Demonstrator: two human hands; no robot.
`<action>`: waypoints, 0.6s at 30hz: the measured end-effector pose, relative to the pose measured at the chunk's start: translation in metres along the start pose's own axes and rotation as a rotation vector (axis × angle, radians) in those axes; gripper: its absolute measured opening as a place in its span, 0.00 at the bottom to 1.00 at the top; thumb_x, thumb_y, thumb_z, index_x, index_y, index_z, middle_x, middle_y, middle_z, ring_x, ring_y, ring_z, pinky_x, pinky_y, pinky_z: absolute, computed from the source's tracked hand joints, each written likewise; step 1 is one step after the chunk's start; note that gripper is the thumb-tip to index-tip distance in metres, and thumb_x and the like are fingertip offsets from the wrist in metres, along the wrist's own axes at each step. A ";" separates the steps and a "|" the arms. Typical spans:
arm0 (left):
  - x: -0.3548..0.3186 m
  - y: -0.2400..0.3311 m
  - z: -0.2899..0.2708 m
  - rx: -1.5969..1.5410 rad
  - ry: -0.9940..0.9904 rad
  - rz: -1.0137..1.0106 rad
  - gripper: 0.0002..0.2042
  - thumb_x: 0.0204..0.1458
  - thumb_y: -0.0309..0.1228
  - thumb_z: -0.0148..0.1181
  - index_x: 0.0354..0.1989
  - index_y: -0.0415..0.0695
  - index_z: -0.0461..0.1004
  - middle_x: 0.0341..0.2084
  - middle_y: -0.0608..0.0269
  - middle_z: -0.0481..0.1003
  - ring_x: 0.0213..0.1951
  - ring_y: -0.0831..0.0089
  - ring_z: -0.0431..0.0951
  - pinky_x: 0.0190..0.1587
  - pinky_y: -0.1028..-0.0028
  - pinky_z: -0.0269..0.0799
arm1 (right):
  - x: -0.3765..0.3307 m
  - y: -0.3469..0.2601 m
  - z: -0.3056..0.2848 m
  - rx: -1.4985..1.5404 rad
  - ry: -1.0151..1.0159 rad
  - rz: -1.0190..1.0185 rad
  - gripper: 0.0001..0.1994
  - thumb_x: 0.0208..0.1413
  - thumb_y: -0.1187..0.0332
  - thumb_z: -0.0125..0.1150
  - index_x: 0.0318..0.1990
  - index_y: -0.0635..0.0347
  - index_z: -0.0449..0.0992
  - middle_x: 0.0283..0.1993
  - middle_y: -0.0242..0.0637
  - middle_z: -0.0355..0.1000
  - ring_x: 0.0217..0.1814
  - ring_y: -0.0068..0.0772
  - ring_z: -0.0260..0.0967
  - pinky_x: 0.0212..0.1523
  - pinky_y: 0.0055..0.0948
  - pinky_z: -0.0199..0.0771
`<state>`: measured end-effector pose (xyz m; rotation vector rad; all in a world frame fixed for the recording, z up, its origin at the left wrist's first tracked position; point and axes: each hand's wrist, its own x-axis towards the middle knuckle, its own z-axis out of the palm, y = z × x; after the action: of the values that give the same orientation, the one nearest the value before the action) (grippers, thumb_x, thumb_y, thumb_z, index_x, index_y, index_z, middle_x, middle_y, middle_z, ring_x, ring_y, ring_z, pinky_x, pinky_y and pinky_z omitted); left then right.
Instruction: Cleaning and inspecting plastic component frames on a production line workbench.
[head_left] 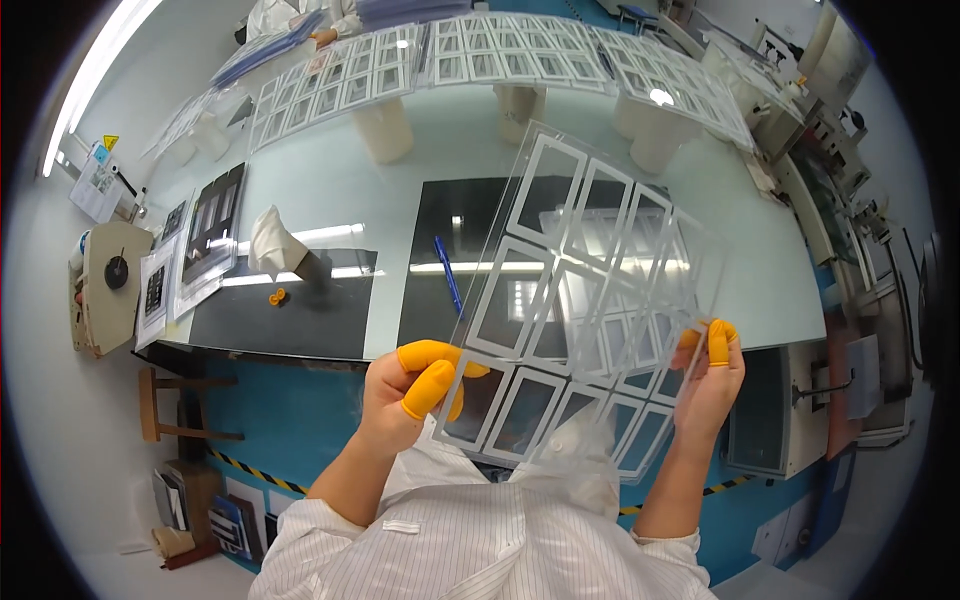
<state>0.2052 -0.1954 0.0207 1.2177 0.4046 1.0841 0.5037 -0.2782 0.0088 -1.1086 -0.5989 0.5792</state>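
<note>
- Clear sheet (pixel 556 252) with white frames: tilted, held over the near edge of the table (pixel 320 185), right of the blue pen (pixel 448 275).
- Left hand (pixel 398 398): fingers pinching its left edge.
- Right hand (pixel 714 378): fingers pinching its right edge.
- Risk: uneven grip could flex or drop it; lowering it leftward may scuff it on the pen.

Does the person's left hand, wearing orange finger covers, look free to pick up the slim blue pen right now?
Probably not without letting go: the left hand holds the clear sheet with white-edged rectangles. Otherwise, the slim blue pen seems within reach, lying uncovered on the black mat.
</note>
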 end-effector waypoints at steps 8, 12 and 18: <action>0.017 0.025 0.027 0.759 -0.074 0.464 0.05 0.43 0.24 0.61 0.26 0.36 0.71 0.14 0.64 0.68 0.14 0.77 0.65 0.20 0.83 0.62 | -0.008 -0.075 0.099 -0.670 -0.320 -0.854 0.15 0.50 0.65 0.61 0.42 0.64 0.69 0.39 0.37 0.68 0.44 0.28 0.63 0.43 0.25 0.64; 0.019 0.024 0.056 0.971 -0.015 0.629 0.05 0.38 0.20 0.61 0.23 0.37 0.70 0.12 0.63 0.63 0.12 0.72 0.63 0.16 0.78 0.58 | -0.010 -0.108 0.140 -0.894 -0.340 -1.110 0.16 0.40 0.66 0.67 0.31 0.64 0.67 0.29 0.39 0.64 0.33 0.37 0.62 0.36 0.29 0.63; 0.020 0.011 0.073 1.180 0.056 0.896 0.07 0.36 0.22 0.62 0.23 0.35 0.69 0.13 0.62 0.64 0.14 0.69 0.66 0.16 0.76 0.63 | -0.019 -0.115 0.152 -0.991 -0.325 -1.126 0.14 0.34 0.72 0.67 0.22 0.63 0.64 0.23 0.40 0.61 0.26 0.39 0.58 0.26 0.33 0.60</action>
<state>0.2648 -0.2191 0.0619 2.5659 0.5882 1.7080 0.3988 -0.2326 0.1627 -1.3352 -1.7335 -0.6219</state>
